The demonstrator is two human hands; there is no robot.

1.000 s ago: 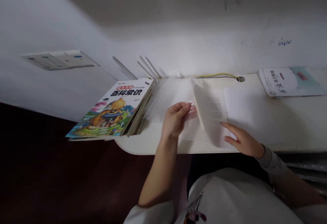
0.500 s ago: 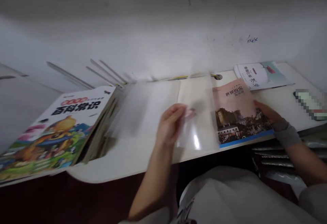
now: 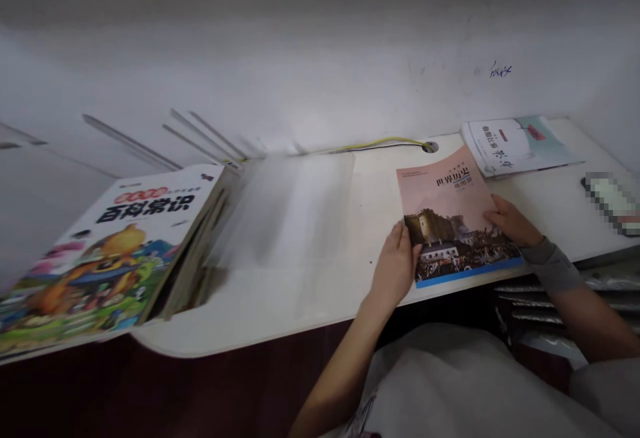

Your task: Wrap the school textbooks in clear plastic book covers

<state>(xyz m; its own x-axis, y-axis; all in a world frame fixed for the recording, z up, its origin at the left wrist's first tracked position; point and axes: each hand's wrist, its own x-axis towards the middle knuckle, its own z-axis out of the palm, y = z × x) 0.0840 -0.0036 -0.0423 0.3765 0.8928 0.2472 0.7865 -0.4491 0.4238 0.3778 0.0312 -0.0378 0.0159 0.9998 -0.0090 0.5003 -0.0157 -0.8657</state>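
A booklet (image 3: 455, 201) with a pink cover, a castle picture and a blue bottom strip lies near the table's front edge. At its left edge is my left hand (image 3: 395, 265), fingers closed around the edge with the thumb on the cover. My right hand (image 3: 510, 221), with a grey cuff at the wrist, grips the right edge, thumb on top. Fingers beneath the booklet are hidden. Clear plastic sheets (image 3: 290, 218) lie flat to the left of the booklet.
Books with a colourful top cover (image 3: 130, 245) are stacked at the left. A white and teal booklet (image 3: 520, 145) lies back right, with a blurred-out phone-like object (image 3: 610, 201) nearer. A yellow cable (image 3: 385, 141) runs along the wall into a table hole (image 3: 430, 147).
My left hand has moved right, from a raised clear plastic flap to the booklet's left edge. That flap no longer stands out. The booklet has shifted slightly left, my right hand still on it.
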